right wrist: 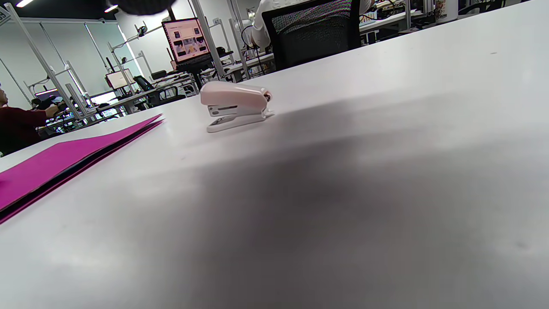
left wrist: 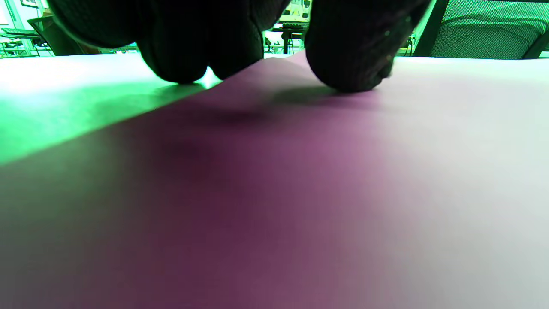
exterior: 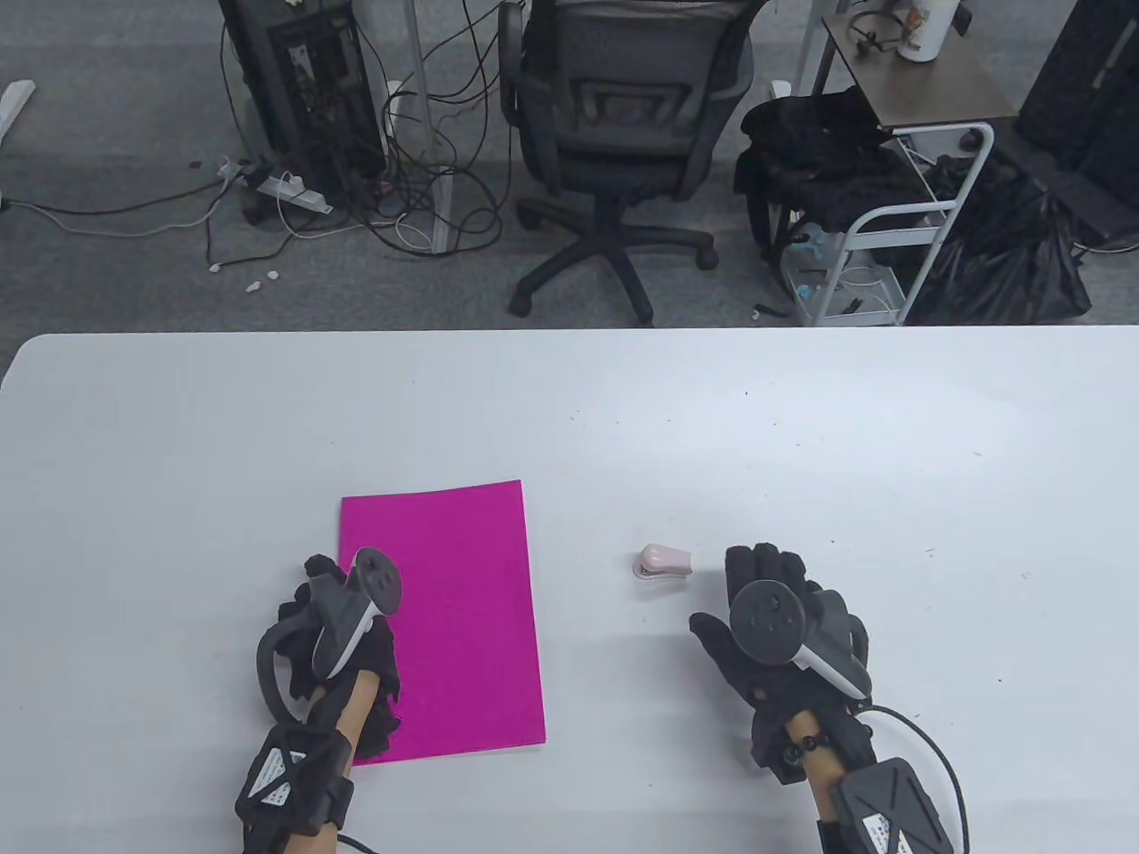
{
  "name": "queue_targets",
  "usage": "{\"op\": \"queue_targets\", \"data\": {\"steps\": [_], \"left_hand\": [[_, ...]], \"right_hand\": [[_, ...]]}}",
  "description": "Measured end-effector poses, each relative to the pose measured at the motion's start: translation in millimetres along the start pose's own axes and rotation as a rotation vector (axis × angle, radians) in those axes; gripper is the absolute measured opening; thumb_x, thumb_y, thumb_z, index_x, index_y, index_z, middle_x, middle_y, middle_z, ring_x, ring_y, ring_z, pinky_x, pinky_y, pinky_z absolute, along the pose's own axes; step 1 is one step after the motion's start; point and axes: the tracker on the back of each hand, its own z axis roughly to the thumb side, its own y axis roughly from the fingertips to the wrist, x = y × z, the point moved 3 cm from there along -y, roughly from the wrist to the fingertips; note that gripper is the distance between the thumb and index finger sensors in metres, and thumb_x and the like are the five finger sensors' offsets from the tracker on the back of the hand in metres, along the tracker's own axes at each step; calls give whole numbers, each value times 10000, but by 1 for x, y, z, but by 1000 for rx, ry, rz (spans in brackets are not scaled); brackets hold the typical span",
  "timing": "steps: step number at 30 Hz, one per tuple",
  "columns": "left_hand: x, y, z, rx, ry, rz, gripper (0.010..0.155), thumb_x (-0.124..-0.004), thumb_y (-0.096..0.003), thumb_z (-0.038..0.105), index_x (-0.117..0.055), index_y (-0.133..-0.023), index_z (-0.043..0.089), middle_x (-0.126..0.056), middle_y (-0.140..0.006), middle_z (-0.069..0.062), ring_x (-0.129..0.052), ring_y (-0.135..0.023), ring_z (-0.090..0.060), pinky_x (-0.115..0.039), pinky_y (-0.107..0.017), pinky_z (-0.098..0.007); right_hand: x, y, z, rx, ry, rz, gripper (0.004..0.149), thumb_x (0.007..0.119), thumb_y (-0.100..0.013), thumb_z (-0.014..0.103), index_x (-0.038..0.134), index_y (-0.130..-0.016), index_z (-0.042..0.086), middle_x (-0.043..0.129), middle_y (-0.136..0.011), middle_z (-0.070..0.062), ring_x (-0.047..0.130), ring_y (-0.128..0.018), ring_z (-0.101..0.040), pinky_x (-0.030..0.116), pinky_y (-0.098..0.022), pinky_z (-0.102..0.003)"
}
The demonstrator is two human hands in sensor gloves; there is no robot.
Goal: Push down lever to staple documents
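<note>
Stapler (exterior: 663, 564), small and pink, flat on the desk (exterior: 801, 427), just ahead-left of right hand (exterior: 774, 623), untouched, fingers spread open. Magenta documents (exterior: 454, 614) pressed under left hand (exterior: 343, 636), fingertips (left wrist: 347, 64) down, gripping nothing.

White worktop, with paper, stapler and my two hands on it

The worktop (exterior: 801, 427) in front of me is plain white, with a few dark specks. A magenta stack of sheets (exterior: 463, 614) lies flat on it toward my left, and my left hand (exterior: 343, 640) rests on its near left part (fingertips pressing the paper). A small pale pink stapler (exterior: 661, 563) sits well apart from the sheets, just beside my right hand (exterior: 770, 623), which lies flat on the surface.
</note>
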Motion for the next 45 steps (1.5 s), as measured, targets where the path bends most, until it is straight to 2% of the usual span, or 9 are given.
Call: {"op": "queue_targets", "data": {"steps": [11,16,20,25,29,31,36,42,45], "left_hand": [[-2,-2,-1,-4,19,-10,851,-792,-543,384,-395,-1156,-54,-715,-1034,-266,-751,-882,-482,-629,-633,-756],[2,-3,-10,-3,98,-17,829,-782,-546,386,-422,-1149,-55,-730,-1028,-260,-767,-878,-473,-645,-627,-748],[13,0,-21,-9,181,-9,816,-774,-556,378,-420,-1147,-59,-716,-1044,-280,-773,-882,-508,-644,-624,-750],[39,16,-27,-78,219,101,830,-762,-560,403,-394,-1155,-45,-652,-1104,-312,-710,-942,-581,-603,-633,-779],[54,34,-23,-206,267,149,856,-734,-561,436,-337,-1169,-18,-540,-1166,-344,-588,-1004,-647,-533,-659,-797],[58,43,-17,-260,287,151,944,-714,-557,477,-181,-1169,-5,-406,-1199,-375,-462,-1026,-701,-471,-669,-811],[57,67,14,-435,116,96,1039,-653,-533,566,33,-1126,59,-15,-1184,-393,-105,-999,-750,-259,-659,-836],[44,77,36,-636,-12,24,1044,-604,-539,594,169,-1057,119,154,-1128,-362,98,-957,-689,-128,-644,-818],[39,75,37,-655,-44,27,1043,-598,-539,600,177,-1051,126,178,-1116,-356,134,-945,-668,-105,-635,-816]], "right_hand": [[1,0,1,3,3,10,868,526,-531,491,191,-1094,-77,177,-1072,-435,258,-960,-704,349,-664,-776],[0,0,1,3,1,2,863,524,-530,488,193,-1094,-76,169,-1073,-434,260,-959,-704,350,-665,-775],[0,1,1,1,-3,0,868,526,-530,493,194,-1094,-77,177,-1072,-434,259,-959,-704,349,-664,-775],[-1,0,1,-6,-2,-14,870,529,-529,496,197,-1095,-75,170,-1074,-433,256,-959,-703,347,-665,-774],[-2,1,2,-13,-3,-30,866,531,-528,493,207,-1096,-74,178,-1075,-430,258,-960,-701,346,-664,-775],[-4,2,2,-20,2,-45,862,533,-528,491,215,-1096,-73,194,-1074,-428,260,-961,-700,347,-664,-775],[-8,5,5,-52,7,-90,849,534,-528,483,224,-1097,-65,190,-1078,-422,242,-965,-692,331,-661,-778],[-9,7,11,-101,16,-116,862,537,-522,494,198,-1099,-49,171,-1082,-413,203,-972,-676,295,-654,-784],[-7,7,11,-103,26,-102,885,538,-518,512,166,-1100,-39,141,-1081,-411,168,-971,-673,271,-646,-792]]}}
